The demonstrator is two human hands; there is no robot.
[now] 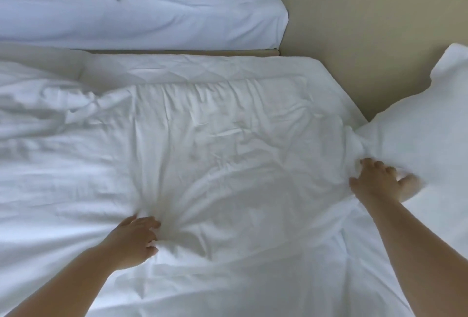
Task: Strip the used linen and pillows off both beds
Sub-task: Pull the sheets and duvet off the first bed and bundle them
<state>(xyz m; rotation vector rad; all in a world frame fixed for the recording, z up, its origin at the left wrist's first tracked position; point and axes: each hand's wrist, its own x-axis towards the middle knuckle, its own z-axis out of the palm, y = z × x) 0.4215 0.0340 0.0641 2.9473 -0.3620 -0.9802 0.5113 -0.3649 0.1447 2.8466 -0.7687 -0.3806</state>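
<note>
Beige floor (354, 12) beside white bed (202, 67); left hand (131, 240), right hand (377, 182), each with a fistful of sheet (228, 154)

The left hand (131, 242) and right hand (376, 182) were bare. Both forearms (415, 253) were bare too, right to the picture's edge.

The left hand (134, 240) and right hand (377, 182) bunch the sheet (228, 152).

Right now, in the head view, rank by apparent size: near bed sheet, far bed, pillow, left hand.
1. Near bed sheet, nearest the camera.
2. Far bed, partly cut off.
3. Pillow, also cut off.
4. Left hand.
</note>
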